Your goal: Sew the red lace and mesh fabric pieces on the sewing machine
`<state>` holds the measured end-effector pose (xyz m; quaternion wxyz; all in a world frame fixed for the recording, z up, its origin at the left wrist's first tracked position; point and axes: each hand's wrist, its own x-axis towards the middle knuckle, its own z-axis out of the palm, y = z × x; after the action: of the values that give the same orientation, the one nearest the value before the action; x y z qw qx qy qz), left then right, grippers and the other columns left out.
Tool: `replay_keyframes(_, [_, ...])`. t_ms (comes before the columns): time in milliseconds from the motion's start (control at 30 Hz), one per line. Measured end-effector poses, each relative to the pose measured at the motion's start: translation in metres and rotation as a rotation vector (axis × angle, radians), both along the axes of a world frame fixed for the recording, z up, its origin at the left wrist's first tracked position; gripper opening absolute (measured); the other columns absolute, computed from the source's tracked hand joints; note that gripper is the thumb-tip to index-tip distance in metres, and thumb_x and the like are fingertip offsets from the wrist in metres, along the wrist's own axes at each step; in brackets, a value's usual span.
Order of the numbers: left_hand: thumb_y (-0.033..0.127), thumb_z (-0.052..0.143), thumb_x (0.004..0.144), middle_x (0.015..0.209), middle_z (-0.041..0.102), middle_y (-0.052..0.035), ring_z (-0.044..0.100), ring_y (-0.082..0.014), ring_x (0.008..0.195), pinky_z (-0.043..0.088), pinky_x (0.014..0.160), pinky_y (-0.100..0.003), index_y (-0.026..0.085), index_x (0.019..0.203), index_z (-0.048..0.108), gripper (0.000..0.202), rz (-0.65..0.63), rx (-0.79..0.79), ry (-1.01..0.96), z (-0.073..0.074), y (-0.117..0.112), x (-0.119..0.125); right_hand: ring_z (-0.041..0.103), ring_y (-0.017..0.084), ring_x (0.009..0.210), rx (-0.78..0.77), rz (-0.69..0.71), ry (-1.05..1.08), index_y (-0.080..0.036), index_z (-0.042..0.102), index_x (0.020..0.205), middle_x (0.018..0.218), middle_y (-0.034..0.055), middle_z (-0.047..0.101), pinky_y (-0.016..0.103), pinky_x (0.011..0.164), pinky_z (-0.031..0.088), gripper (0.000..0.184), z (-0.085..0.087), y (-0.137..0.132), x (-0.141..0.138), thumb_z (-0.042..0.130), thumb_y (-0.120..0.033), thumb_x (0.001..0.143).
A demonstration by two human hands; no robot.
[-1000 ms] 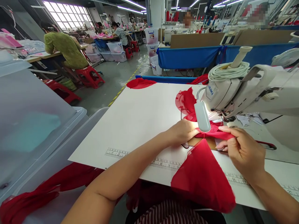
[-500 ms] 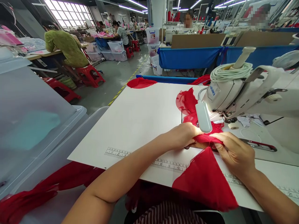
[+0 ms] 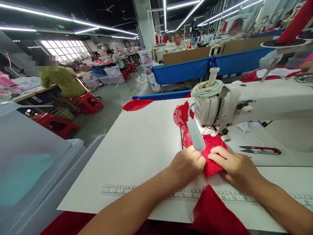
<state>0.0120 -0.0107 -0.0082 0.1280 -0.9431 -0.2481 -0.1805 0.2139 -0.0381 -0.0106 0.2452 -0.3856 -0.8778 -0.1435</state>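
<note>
Red lace fabric (image 3: pixel 212 155) lies under the sewing machine's head (image 3: pixel 207 111), spreading toward me between my hands. My left hand (image 3: pixel 189 163) is closed on the fabric's left edge, its fingers curled and partly behind the grey lamp (image 3: pixel 196 135). On the other side, my right hand (image 3: pixel 236 168) grips the lace with bent fingers on top; its thumb is hidden beneath. A smooth red piece (image 3: pixel 215 212) hangs from the lace over the table's front edge. More sheer red fabric (image 3: pixel 181 114) is bunched left of the needle area, which the lamp partly covers.
Thread snips (image 3: pixel 261 150) lie on the machine bed to the right. A printed ruler (image 3: pixel 117 190) runs along the white table's (image 3: pixel 137 147) front. Another red piece (image 3: pixel 137 104) rests at the far left corner. Clear plastic bins (image 3: pixel 73 151) stand at left. Co-workers sit beyond.
The view has tilted upward and turned right. My hands have moved apart from their close pinch, and the red lace now lies spread between them. The hanging piece has shifted with it.
</note>
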Motion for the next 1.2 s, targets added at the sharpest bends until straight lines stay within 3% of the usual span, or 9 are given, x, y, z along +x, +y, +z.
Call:
replay_keyframes(167, [-0.002,0.044,0.08,0.076,0.059,-0.0064,0.053,-0.0168,0.066,0.043,0.054,-0.028,0.013,0.075,0.06,0.023,-0.015,-0.075,0.105,0.013,-0.013,0.0,0.048,0.016,0.053,-0.015,-0.023,0.033,-0.019,0.057,0.078,0.08,0.005,0.064,0.029,0.045,0.026,0.033,0.0,0.002,-0.001,0.04,0.001,0.059])
replay_keyframes(267, [0.017,0.049,0.085,0.086,0.061,-0.0106,0.054,-0.0209,0.075,0.049,0.064,-0.034,0.011,0.085,0.063,0.016,0.018,-0.231,0.121,0.023,-0.021,-0.002,0.047,0.016,0.054,-0.015,0.011,0.054,-0.02,0.055,0.078,0.079,0.0047,0.063,0.029,0.047,0.027,0.032,0.001,0.003,-0.001,0.04,0.002,0.059])
replay_keyframes(400, [0.056,0.032,0.096,0.098,0.063,-0.0153,0.054,-0.0241,0.077,0.05,0.066,-0.038,0.009,0.105,0.064,0.058,0.065,-0.31,0.101,0.028,-0.025,-0.004,0.047,0.017,0.055,-0.023,0.022,0.07,-0.02,0.053,0.077,0.075,0.0042,0.061,0.029,0.047,0.026,0.03,0.001,0.003,0.0,0.04,0.0,0.06])
replay_keyframes(533, [0.072,0.013,0.091,0.094,0.065,-0.0163,0.052,-0.0232,0.069,0.048,0.062,-0.037,0.008,0.106,0.066,0.084,0.093,-0.264,0.061,0.024,-0.025,-0.005,0.047,0.018,0.055,-0.029,0.024,0.08,-0.02,0.052,0.075,0.071,0.0037,0.059,0.029,0.048,0.026,0.028,0.002,0.003,-0.001,0.04,0.0,0.06])
replay_keyframes(933, [0.071,-0.001,0.089,0.09,0.065,-0.0159,0.049,-0.0205,0.065,0.044,0.059,-0.033,0.009,0.105,0.068,0.094,0.09,-0.201,0.015,0.018,-0.025,-0.006,0.049,0.017,0.059,-0.049,0.025,0.101,-0.019,0.056,0.079,0.079,0.0051,0.063,0.03,0.05,0.025,0.034,0.0,0.002,0.0,0.04,0.001,0.057])
replay_keyframes(1200, [0.073,0.001,0.088,0.086,0.065,-0.015,0.049,-0.0202,0.063,0.043,0.056,-0.033,0.008,0.104,0.068,0.095,0.079,-0.176,-0.025,0.016,-0.023,-0.004,0.048,0.017,0.059,-0.065,0.008,0.092,-0.018,0.055,0.078,0.079,0.0044,0.062,0.031,0.05,0.023,0.036,-0.002,0.002,0.002,0.04,0.002,0.053])
